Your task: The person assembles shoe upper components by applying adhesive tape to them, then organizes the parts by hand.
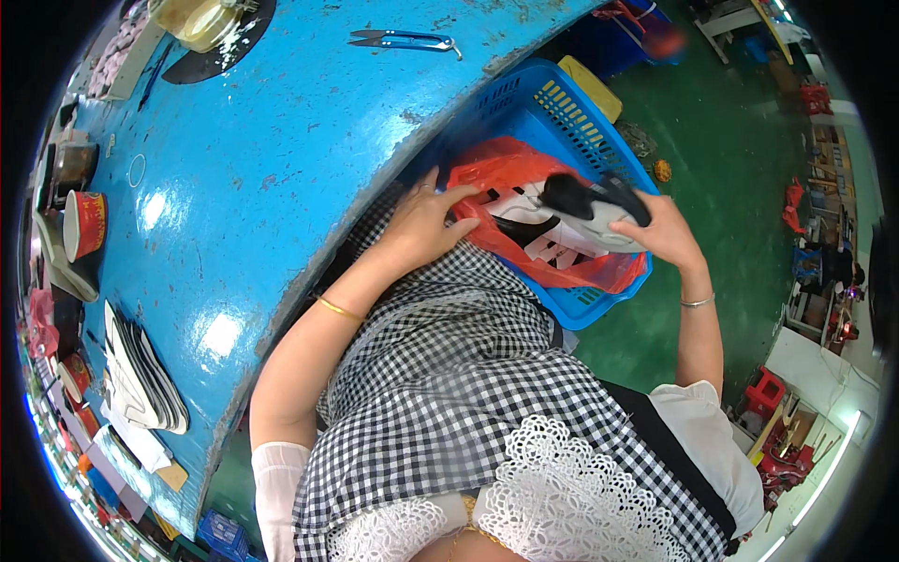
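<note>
My right hand (665, 232) is closed around the side of a black-and-grey shoe upper (599, 223), blurred by motion, above a red plastic bag (506, 157). More white-and-black shoe uppers (524, 215) lie inside the bag. The bag lines a blue plastic basket (618, 159) with slotted walls, to the right of the table edge. My left hand (426, 225) has its fingers spread at the bag's left side, thumb and forefinger apart by the rim. Nothing shows in its grasp; whether the fingertips touch the plastic I cannot tell.
The blue table (281, 140) has a rough edge along my left. On it lie thread snips (405, 40), a stack of white-and-black cut pieces (145, 375), a red paper cup (84, 225) and a tub (201, 21). Green floor (721, 169) stretches right of the basket.
</note>
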`<state>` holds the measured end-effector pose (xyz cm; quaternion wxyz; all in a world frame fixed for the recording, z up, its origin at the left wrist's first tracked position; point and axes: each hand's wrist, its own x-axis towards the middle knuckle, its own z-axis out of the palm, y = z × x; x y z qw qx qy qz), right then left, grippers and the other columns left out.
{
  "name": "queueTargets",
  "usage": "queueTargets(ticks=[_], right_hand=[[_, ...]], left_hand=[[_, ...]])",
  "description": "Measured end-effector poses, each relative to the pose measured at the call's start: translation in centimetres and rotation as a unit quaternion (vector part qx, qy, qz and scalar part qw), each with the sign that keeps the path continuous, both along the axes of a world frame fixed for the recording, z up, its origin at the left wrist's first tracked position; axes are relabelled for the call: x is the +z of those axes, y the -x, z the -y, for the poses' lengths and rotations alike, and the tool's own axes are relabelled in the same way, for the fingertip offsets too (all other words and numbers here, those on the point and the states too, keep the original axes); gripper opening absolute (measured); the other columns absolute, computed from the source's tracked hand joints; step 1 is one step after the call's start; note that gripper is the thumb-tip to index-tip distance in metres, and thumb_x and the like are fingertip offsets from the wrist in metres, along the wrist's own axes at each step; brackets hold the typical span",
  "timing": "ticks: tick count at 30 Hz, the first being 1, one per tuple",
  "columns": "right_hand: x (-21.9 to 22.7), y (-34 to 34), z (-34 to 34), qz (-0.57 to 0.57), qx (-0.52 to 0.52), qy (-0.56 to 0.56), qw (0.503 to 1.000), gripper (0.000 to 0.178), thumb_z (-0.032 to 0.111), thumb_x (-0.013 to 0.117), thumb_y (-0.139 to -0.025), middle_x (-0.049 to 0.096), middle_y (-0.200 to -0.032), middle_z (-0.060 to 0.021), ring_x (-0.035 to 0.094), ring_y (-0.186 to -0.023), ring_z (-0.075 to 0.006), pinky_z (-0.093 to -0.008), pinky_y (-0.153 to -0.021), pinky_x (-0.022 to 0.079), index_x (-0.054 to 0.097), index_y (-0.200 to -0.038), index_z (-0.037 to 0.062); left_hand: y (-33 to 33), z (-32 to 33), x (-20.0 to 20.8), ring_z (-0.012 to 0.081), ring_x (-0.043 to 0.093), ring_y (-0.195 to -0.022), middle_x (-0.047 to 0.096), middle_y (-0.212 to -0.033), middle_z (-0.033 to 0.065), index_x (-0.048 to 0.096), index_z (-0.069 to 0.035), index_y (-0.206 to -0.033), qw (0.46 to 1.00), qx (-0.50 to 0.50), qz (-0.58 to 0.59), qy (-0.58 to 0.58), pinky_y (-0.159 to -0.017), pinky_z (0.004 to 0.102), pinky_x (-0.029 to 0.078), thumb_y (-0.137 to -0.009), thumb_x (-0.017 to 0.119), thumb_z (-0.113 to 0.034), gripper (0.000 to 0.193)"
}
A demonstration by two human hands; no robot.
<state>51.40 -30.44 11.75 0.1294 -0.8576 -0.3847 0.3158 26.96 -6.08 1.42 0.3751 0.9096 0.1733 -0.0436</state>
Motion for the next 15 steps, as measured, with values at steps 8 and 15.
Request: queueTargets(ticks=[8,15], right_hand=[[-14.9,-1.5,2.0,-0.051,0.256,0.229,0.938,0.040,0.027,0.078,-0.073,0.070,-0.095,-0.0168,0.067,-0.093,-0.0359,-0.0447,-0.083,0.051,0.070,-0.110,0.0140],[-27.4,0.0,2.2,0.151,0.220,0.287,0.920,0.035,0.027,0.070,-0.080,0.070,-0.105,-0.0121,0.065,-0.105,-0.0332,-0.0495,-0.092,0.048,0.068,-0.114,0.0176]], left_hand=[[-0.2,0.2,-3.2,0.0220,0.070,-0.093,0.073,-0.106,0.0150,0.072,-0.005,-0.113,0.943,0.081,0.023,0.323,-0.084,0.0340,0.053,-0.088,0.063,-0.012,0.027],[0.2,0.1,-2.1,0.0107,0.064,-0.083,0.073,-0.099,0.0082,0.071,-0.004,-0.117,0.937,0.064,0.036,0.342,-0.081,0.0279,0.052,-0.090,0.062,-0.008,0.028]])
